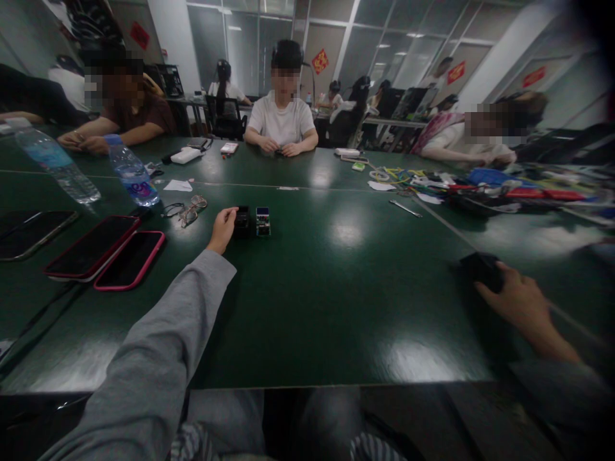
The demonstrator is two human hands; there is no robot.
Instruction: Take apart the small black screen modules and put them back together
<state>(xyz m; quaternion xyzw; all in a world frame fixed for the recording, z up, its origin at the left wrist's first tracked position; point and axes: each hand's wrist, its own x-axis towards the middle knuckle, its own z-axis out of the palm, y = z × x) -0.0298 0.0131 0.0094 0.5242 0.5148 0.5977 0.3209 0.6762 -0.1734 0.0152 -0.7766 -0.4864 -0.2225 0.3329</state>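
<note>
Stretched forward over the green table, my left hand [223, 229] has its bent fingers closed at the left side of a small black open case [243, 222]. Just right of that case lies a small circuit board [262, 221] with a dark screen at its far end. Far to the right, my right hand [521, 301] grips a black, box-like object [482, 269] near the tabletop; its exact kind is blurred. Both sleeves are grey.
Phones [129, 261], eyeglasses [193, 211] and water bottles [132, 171] occupy the left side. A pile of cables and tools [509, 186] lies at the far right, with a metal tweezer-like tool [405, 209] before it. Several people sit around the table [336, 307].
</note>
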